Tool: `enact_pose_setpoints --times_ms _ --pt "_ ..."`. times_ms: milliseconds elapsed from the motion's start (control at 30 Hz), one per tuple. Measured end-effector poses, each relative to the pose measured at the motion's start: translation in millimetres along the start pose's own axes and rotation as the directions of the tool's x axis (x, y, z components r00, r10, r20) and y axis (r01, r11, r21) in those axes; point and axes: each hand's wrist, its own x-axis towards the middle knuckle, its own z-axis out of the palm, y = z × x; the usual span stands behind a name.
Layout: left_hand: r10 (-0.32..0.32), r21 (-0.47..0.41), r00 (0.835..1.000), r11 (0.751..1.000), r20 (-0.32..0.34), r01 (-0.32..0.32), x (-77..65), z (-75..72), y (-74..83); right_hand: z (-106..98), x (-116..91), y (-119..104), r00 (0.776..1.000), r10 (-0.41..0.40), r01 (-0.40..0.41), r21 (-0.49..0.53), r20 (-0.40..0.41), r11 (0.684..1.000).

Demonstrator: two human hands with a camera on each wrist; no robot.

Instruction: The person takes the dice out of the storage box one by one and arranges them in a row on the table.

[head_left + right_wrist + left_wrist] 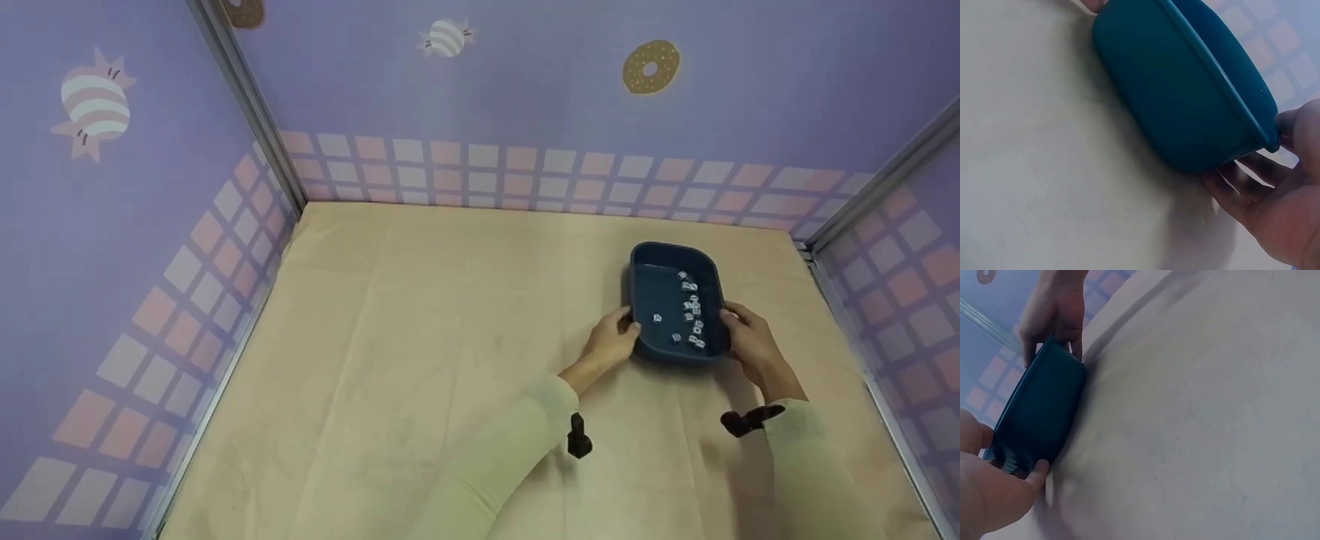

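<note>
A dark teal plastic tray (651, 281) with raised walls is held between both hands. Several small white dice (697, 328) lie inside it, most of them gathered along its right side. My left hand (611, 341) grips the left wall near the front corner, thumb at the rim. On the opposite side my right hand (752, 345) holds the right wall, its thumb at the rim and its fingers (1230, 191) against the outside and underside. In the left wrist view the outer wall of the tray (1044, 405) shows, and the dice are hidden there.
A beige cloth (450, 337) covers the table. Purple walls (525, 90) with pink and white squares stand at the back and both sides, joined by grey metal posts (251, 97). The tray is near the back right.
</note>
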Motion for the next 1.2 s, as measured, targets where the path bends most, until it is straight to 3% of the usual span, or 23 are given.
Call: enact_pose_setpoints --times_ms 133,267,500,633,900,1200 --pt "0.019 -0.021 0.999 1.000 -0.029 -0.020 -8.5 -5.0 -3.4 6 -4 -1 1.000 -0.002 0.002 -0.002 -0.009 1.000" --pt "0.054 -0.039 0.998 0.998 -0.042 -0.056 -26.5 -13.0 -3.8 13 -16 -3 0.999 -0.036 0.037 0.031 -0.005 0.999" --pt "0.042 -0.066 0.997 0.997 -0.070 -0.046 -57.3 -31.9 -16.3 33 -35 -5 0.997 -0.081 0.081 0.032 0.010 0.996" --pt "0.032 -0.115 0.999 0.993 -0.039 -0.036 -68.2 -44.4 -25.8 47 -45 -3 0.996 -0.086 0.085 0.034 0.006 0.996" --pt "0.009 -0.094 1.000 0.996 0.028 -0.006 -70.0 -57.1 -36.2 64 -52 9 0.996 -0.083 0.085 0.048 -0.033 0.995" --pt "0.001 -0.067 1.000 0.998 0.014 0.000 -65.1 -65.6 -33.7 62 -48 5 0.997 -0.068 0.068 -0.001 -0.023 0.998"
